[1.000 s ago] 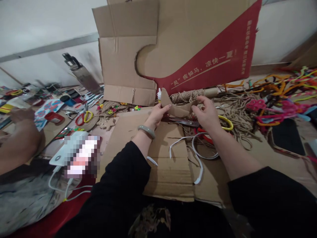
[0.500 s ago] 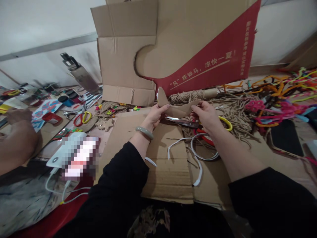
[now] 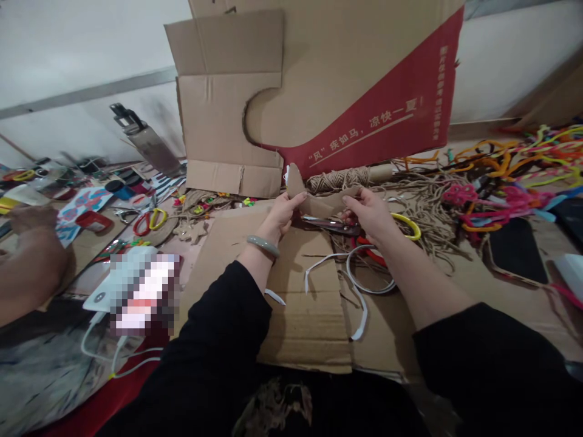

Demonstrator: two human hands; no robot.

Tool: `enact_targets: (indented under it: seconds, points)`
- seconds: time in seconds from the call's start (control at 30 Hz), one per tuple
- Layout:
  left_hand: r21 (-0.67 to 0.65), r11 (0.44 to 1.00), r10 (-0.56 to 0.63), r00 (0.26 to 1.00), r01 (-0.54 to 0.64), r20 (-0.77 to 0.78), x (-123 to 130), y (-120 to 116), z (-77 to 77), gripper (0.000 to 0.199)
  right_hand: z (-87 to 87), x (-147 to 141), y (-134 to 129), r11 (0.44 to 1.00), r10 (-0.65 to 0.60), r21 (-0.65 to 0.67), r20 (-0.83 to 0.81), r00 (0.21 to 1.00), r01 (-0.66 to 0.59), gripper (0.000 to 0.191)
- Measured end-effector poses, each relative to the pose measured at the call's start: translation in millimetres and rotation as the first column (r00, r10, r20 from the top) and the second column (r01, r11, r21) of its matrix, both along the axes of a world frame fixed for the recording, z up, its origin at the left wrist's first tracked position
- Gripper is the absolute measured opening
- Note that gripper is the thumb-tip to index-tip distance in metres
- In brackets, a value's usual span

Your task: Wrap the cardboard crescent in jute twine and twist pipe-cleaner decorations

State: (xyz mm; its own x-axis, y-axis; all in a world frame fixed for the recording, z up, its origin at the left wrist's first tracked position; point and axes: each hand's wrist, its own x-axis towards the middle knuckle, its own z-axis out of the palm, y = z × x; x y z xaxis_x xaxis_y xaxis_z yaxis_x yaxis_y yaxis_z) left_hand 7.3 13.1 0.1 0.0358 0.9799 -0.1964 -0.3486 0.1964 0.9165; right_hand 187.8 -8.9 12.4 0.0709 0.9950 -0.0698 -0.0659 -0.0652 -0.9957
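A curved cut piece of cardboard (image 3: 322, 205) is held up between my two hands. My left hand (image 3: 283, 213), with a bracelet at the wrist, pinches its left end. Its right end is pinched by my right hand (image 3: 370, 211). Scissors (image 3: 334, 226) with red and yellow handles lie just below the piece, partly hidden by my right hand and forearm. Beneath my hands is a flat cardboard sheet (image 3: 300, 328). On and beside it are thin white strips (image 3: 359, 315) and a white ring-shaped roll (image 3: 364, 285).
Large cardboard with a red panel (image 3: 387, 115) stands behind, next to a bottle (image 3: 152, 145). Twine (image 3: 339, 180) and colourful pipe cleaners (image 3: 478, 197) lie behind and right. On the left are a power bank (image 3: 107, 291), red-yellow scissors (image 3: 150, 222) and another person's arm (image 3: 30, 267).
The whole view has shifted slightly. My right hand has come a little closer to my left, and the cardboard piece between them looks slightly more bent.
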Motion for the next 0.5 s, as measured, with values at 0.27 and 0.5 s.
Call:
enact_targets:
  seconds: [0.27, 0.5]
  points:
    - [0.007, 1.0, -0.015, 0.993, 0.015, 0.117, -6.5, 4.6, -3.7, 0.02, -5.6, 7.2, 7.0, 0.988, -0.099, 0.106, -0.09, 0.991, 0.108, 0.017]
    - [0.018, 0.999, -0.03, 0.994, 0.028, 0.108, -4.4, 0.4, -1.3, 0.027, -8.6, 1.6, -5.5, 0.831, -0.161, 0.55, 0.375, 0.913, -0.079, 0.014]
